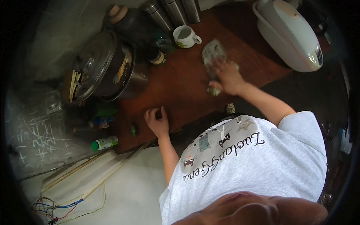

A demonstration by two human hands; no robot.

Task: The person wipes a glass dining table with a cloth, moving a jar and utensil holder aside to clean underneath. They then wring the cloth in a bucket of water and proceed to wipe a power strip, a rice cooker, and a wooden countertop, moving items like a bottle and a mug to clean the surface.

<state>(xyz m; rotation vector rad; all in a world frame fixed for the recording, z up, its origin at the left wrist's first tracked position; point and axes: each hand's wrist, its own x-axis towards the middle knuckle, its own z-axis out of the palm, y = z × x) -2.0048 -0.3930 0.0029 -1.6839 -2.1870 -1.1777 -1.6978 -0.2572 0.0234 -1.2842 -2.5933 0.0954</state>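
My right hand (229, 77) lies spread over a crumpled grey-green patterned cloth (213, 52) on the reddish-brown wooden table (180, 76), and parts of the cloth stick out beyond the fingers and beside the thumb. The hand is slightly blurred. My left hand (158, 119) rests at the table's near side, fingers curled and thumb apart, with nothing visible in it. A white mug with a printed design (184, 36) stands beyond the cloth, to its left. Left of my left hand lies a small green object (133, 130), too unclear to name.
At the left stand a large lidded metal pot (104, 66), a small jar (158, 58) and a big dark jar with a stopper (129, 25). Steel tumblers (174, 12) line the back. A white rice cooker (291, 36) occupies the right. A green-capped bottle (105, 143) lies near the left corner; loose wires (60, 206) hang below.
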